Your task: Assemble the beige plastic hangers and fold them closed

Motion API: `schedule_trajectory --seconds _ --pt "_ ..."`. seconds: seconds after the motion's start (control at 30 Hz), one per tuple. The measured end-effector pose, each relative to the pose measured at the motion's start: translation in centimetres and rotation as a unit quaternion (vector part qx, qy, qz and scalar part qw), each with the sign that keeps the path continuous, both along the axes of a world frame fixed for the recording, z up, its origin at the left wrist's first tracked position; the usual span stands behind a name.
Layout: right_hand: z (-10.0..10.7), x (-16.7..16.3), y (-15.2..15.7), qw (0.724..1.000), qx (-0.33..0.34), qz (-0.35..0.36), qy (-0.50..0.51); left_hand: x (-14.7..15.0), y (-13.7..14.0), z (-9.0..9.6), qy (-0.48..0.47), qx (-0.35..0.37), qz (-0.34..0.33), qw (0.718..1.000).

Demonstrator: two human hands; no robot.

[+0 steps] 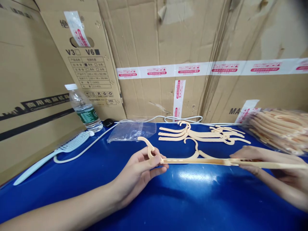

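Between my two hands is a cream plastic folding clothes hanger [198, 161], held level above the blue table. My left hand [144, 166] pinches its left end, where a short curved piece sticks up beside the thumb. Around the right part of the same hanger, the fingers of my right hand [269, 166] are closed, and a long arm of it runs out past that hand to the right. A hook and curved piece [197, 147] rise behind the held bar; I cannot tell whether they belong to it. Farther back, several similar hangers [175, 134] lie in a row.
At the back right sits a clear bag of hangers [281, 130]. To the left are a water bottle [85, 114], a pale hairbrush [55, 155] and a white cable [79, 157]. A clear plastic bag [130, 131] lies near the cardboard boxes [149, 96] along the back.
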State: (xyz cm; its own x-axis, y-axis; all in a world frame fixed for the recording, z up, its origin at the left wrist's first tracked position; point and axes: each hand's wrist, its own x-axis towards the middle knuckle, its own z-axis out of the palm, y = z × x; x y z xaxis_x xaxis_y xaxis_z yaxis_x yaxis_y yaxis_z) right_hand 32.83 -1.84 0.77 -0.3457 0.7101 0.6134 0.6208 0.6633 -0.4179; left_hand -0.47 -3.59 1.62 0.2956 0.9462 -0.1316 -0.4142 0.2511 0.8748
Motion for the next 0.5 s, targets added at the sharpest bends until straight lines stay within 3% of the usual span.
schedule_trajectory --seconds 0.07,0.2,0.5 --pt "0.6 -0.3 -0.2 0.999 -0.010 0.042 -0.011 0.0 0.0 0.0 0.001 0.000 0.015 1.000" --pt "1.1 -0.9 -0.6 0.999 -0.028 0.047 0.007 0.1 0.0 0.0 0.011 -0.003 0.039 0.999" --pt "-0.6 -0.5 -0.3 0.999 -0.033 0.017 -0.018 -0.2 0.3 -0.6 0.041 0.003 0.055 0.998"
